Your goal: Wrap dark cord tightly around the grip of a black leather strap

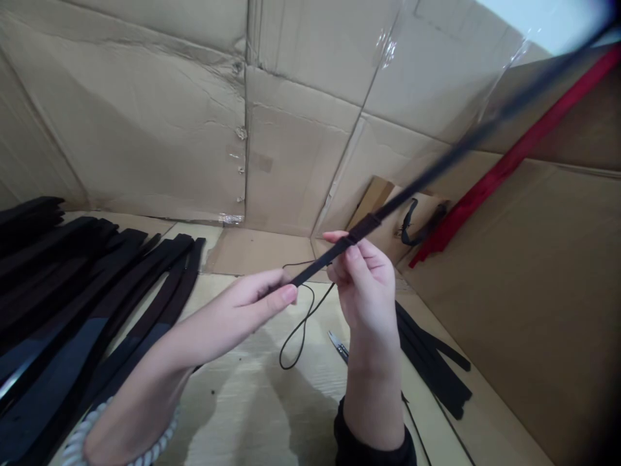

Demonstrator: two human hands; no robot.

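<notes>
I'm pinching a long, narrow, dark fabric strap (320, 260) with left hand (259, 298) and right hand (365, 278); metal-tipped snips (338, 347) lie below on pale wooden desk (235, 408).

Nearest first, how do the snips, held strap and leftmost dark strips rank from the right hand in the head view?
1. Held strap: in the right hand.
2. Snips: just below, slightly left.
3. Leftmost dark strips: far left side.

A black sleeve (374, 435) and white ribbed band (79, 434) show.
</notes>
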